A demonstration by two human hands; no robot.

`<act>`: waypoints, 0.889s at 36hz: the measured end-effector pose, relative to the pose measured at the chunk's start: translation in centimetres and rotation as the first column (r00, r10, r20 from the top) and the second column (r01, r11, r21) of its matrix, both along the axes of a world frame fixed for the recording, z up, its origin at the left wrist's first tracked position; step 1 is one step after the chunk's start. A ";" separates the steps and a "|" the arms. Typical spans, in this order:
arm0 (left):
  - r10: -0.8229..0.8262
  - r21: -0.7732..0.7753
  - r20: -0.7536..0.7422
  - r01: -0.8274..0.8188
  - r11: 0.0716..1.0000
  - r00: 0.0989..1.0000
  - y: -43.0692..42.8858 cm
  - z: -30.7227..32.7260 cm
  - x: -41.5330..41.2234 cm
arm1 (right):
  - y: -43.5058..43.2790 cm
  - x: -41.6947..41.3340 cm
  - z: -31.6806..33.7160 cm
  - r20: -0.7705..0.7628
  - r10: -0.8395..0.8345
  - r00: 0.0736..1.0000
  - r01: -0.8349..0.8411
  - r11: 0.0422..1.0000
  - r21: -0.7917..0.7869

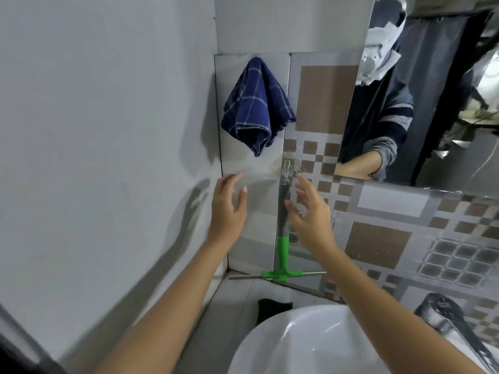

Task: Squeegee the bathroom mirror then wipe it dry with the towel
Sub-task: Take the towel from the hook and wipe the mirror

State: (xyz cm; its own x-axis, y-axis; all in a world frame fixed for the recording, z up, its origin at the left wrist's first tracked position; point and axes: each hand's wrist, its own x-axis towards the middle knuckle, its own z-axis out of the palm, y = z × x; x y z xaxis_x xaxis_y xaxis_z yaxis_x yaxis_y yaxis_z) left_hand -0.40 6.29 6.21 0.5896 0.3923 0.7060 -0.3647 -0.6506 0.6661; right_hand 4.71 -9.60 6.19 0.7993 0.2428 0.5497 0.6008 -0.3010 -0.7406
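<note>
Both hands empty, fingers spread; right hand (pixel 310 211) beside hanging squeegee (pixel 282 238).

**One head-worn view, turned down into the bathroom corner**

The scene is seen from a single wide-angle camera worn on the head, aimed forward and downward. The corner of the walls is faced at close range, with both forearms entering from the bottom edge. The mirror (pixel 421 98) is caught at the upper right, the sink (pixel 270 344) at the lower edge. Straight lines are bent toward the frame's borders. No second view is given.
</note>
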 end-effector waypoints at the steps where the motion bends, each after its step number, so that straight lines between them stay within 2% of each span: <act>1: 0.024 0.027 0.065 -0.026 0.999 0.998 0.3 2.1 0.1 | 0.2 0.2 1.5 0.039 -0.007 0.999 0.006 1.000 0.021; 4: 0.066 0.111 0.211 -0.091 0.990 0.975 0.7 8.4 0.8 | 1.1 1.0 6.1 0.152 -0.026 0.988 0.013 0.996 0.089; 6: 0.071 0.154 0.234 -0.109 0.982 0.970 0.9 11.8 1.6 | 1.9 1.6 8.9 0.219 -0.043 0.975 0.018 0.993 0.117; 10: 0.055 0.305 0.156 -0.101 0.947 0.986 1.5 15.9 3.7 | 3.6 2.6 12.9 0.270 -0.053 0.961 0.021 0.993 0.120; 14: 0.011 0.420 0.048 -0.030 0.907 0.999 2.2 16.8 5.1 | 4.7 3.5 14.5 0.249 -0.062 0.967 0.050 0.997 0.053; 23: -0.048 0.461 0.045 0.022 0.887 0.998 2.9 17.2 5.0 | 3.5 5.0 17.7 0.335 -0.061 0.940 0.097 0.991 -0.091; 28: -0.046 0.485 0.005 0.038 0.874 0.999 2.2 18.3 4.7 | 2.1 4.3 22.3 0.435 -0.109 0.894 0.175 0.978 -0.114; 32: -0.108 0.421 0.000 0.098 0.902 0.994 1.2 20.0 4.2 | 2.0 3.4 26.9 0.535 -0.047 0.843 0.168 0.969 -0.179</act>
State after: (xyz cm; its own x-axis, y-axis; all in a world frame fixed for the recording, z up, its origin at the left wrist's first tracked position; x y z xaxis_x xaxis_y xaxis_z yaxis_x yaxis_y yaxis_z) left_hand 3.81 7.46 26.17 0.5927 -0.0053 0.8054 -0.4565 -0.8261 0.3305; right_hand 8.08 -7.56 33.07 0.4342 0.3303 0.8381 0.8342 -0.4986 -0.2356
